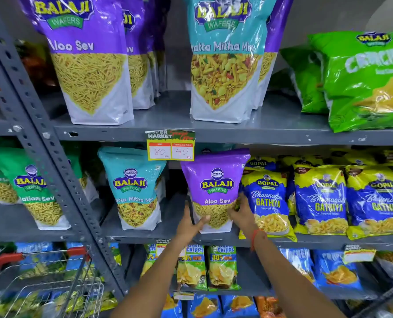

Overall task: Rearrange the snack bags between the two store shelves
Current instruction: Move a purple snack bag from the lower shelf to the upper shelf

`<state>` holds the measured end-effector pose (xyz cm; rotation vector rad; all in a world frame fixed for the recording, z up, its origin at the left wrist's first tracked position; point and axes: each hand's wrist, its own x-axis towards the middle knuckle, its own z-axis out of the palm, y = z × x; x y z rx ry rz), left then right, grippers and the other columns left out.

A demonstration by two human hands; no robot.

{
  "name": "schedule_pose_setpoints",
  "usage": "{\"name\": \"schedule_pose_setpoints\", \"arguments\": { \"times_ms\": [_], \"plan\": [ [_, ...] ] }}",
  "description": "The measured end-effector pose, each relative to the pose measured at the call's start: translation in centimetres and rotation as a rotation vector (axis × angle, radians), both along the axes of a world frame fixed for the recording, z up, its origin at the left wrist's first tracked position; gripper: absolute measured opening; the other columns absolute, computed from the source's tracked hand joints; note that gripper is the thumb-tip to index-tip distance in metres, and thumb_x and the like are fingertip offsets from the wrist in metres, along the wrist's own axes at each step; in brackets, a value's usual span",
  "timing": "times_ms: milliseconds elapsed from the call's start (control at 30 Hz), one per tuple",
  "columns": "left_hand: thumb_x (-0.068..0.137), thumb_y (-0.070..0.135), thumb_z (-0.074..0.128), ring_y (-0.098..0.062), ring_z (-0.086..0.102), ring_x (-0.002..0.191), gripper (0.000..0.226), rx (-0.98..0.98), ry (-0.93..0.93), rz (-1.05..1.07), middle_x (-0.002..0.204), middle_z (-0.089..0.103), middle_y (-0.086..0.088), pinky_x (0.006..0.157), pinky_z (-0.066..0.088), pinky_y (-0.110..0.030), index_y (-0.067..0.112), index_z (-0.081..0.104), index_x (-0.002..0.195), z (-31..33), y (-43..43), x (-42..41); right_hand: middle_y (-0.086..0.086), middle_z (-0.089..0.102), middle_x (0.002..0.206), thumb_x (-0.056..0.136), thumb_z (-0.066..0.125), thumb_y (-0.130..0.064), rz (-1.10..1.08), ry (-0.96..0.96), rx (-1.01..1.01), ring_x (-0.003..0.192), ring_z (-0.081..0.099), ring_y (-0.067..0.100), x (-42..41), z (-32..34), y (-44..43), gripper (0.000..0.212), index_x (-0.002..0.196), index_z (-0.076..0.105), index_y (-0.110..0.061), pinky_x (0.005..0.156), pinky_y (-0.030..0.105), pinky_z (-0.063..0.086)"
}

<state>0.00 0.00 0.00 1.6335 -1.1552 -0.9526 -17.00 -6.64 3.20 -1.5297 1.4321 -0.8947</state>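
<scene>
I see both hands gripping one purple plastic Aloo Sev pouch (215,187), which stands upright on the grey metal middle shelf (149,235). My left hand (191,222) clasps its lower left corner, thumb across the front; my right hand (242,211) presses its lower right edge.

Just right of it, a row of blue and yellow Gathiya bags (322,198) crowds close, the nearest one touching my right hand. To the left, apart from it, stands a teal Khatta Mitha pouch (134,189). A yellow price tag (170,145) hangs from the lip of the grey metal upper shelf (259,131) just above the held pouch.

On that upper shelf stand larger purple Aloo Sev pouches (87,63), a large teal pouch (225,60) and glossy green chip bags (365,79).

A slotted grey upright post (44,157) crosses the green Ratlami Sev bag (33,193) on the far left, covering part of it. The upper pouches are cut off by the frame's top edge. Small bags on the bottom shelf are partly covered by my forearms, their print hard to read. A wire shopping cart with red handles (44,281) sits near left.
</scene>
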Motion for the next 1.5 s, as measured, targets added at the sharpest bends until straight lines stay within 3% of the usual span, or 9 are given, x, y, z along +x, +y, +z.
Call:
{"name": "schedule_pose_setpoints", "arguments": {
  "times_ms": [233, 467, 533, 667, 867, 1000, 1100, 1233, 1500],
  "plan": [
    [0.062, 0.054, 0.076, -0.026, 0.054, 0.127, 0.084, 0.121, -0.040, -0.093, 0.137, 0.058, -0.010, 0.109, 0.042, -0.050, 0.016, 0.048, 0.131, -0.5, -1.8, 1.6, 0.017, 0.061, 0.108, 0.078, 0.056, 0.006, 0.177, -0.113, 0.144, 0.101, 0.058, 0.033, -0.6, -1.3, -1.0, 0.047, 0.115, 0.046, -0.023, 0.091, 0.047, 0.049],
    [0.071, 0.025, 0.083, -0.025, 0.062, 0.116, 0.058, 0.062, -0.135, -0.128, 0.125, 0.068, -0.012, 0.100, 0.049, -0.039, 0.007, 0.060, 0.121, 1.1, 1.4, 1.6, 0.005, 0.060, 0.114, 0.082, 0.054, 0.009, 0.233, -0.161, 0.103, 0.108, 0.058, 0.022, -1.4, -0.3, 2.3, 0.058, 0.132, 0.037, -0.014, 0.082, 0.029, 0.051],
    [0.064, 0.031, 0.086, -0.024, 0.068, 0.108, 0.056, 0.034, -0.169, -0.135, 0.115, 0.073, -0.010, 0.096, 0.053, -0.043, 0.008, 0.068, 0.111, 1.7, 2.4, 1.7, 0.012, 0.061, 0.121, 0.083, 0.054, 0.007, 0.239, -0.178, 0.079, 0.114, 0.058, 0.027, -1.7, -0.1, 3.1, 0.056, 0.134, 0.038, -0.011, 0.089, 0.037, 0.052],
    [0.044, 0.057, 0.081, -0.020, 0.072, 0.096, 0.062, -0.044, -0.213, -0.126, 0.099, 0.077, -0.004, 0.088, 0.057, -0.046, 0.020, 0.073, 0.093, 4.2, 4.0, 1.6, 0.018, 0.062, 0.120, 0.081, 0.053, 0.005, 0.254, -0.207, 0.016, 0.114, 0.058, 0.033, -2.7, 1.9, 4.9, 0.049, 0.124, 0.044, -0.017, 0.096, 0.049, 0.051],
    [0.042, 0.059, 0.083, -0.019, 0.072, 0.093, 0.072, -0.110, -0.318, -0.192, 0.101, 0.078, -0.008, 0.089, 0.057, -0.045, 0.015, 0.072, 0.098, 11.0, 5.4, 1.8, 0.005, 0.060, 0.112, 0.079, 0.064, -0.005, 0.395, -0.268, -0.043, 0.095, 0.057, 0.015, -5.1, 8.0, 6.8, 0.048, 0.122, 0.046, -0.018, 0.064, 0.018, 0.052],
    [0.032, 0.076, 0.081, -0.022, 0.068, 0.073, 0.086, -0.137, -0.394, -0.209, 0.092, 0.076, -0.020, 0.073, 0.056, -0.041, 0.009, 0.071, 0.087, 15.8, 5.2, 2.2, 0.004, 0.061, 0.125, 0.081, 0.065, -0.003, 0.508, -0.243, -0.075, 0.104, 0.062, 0.019, -7.2, 12.9, 7.3, 0.052, 0.127, 0.047, -0.020, 0.084, 0.037, 0.054],
    [0.047, 0.051, 0.089, -0.023, 0.072, 0.098, 0.059, -0.199, -0.363, -0.260, 0.102, 0.077, -0.012, 0.093, 0.056, -0.046, 0.016, 0.074, 0.092, 20.6, 6.4, 1.0, 0.005, 0.063, 0.121, 0.082, 0.063, -0.001, 0.522, -0.262, -0.142, 0.105, 0.062, 0.017, -8.2, 16.8, 8.0, 0.045, 0.120, 0.053, -0.021, 0.082, 0.031, 0.056],
    [0.069, 0.011, 0.083, -0.017, 0.068, 0.098, 0.034, -0.324, -0.263, -0.327, 0.109, 0.074, -0.014, 0.098, 0.053, -0.041, 0.007, 0.072, 0.101, 26.2, 7.1, -0.2, 0.003, 0.066, 0.112, 0.082, 0.062, 0.001, 0.534, -0.295, -0.199, 0.095, 0.064, 0.013, -9.5, 21.8, 8.3, 0.039, 0.115, 0.055, -0.020, 0.082, 0.031, 0.057],
    [0.036, 0.079, 0.078, -0.016, 0.043, 0.073, 0.099, -0.504, -0.282, -0.213, 0.077, 0.059, -0.006, 0.071, 0.032, -0.036, -0.004, 0.066, 0.089, 31.6, 2.0, -2.3, 0.004, 0.064, 0.110, 0.085, 0.062, -0.006, 0.450, -0.255, -0.391, 0.096, 0.063, 0.012, -12.1, 29.5, 6.6, 0.043, 0.126, 0.048, -0.009, 0.072, 0.018, 0.057]
  ]
}}
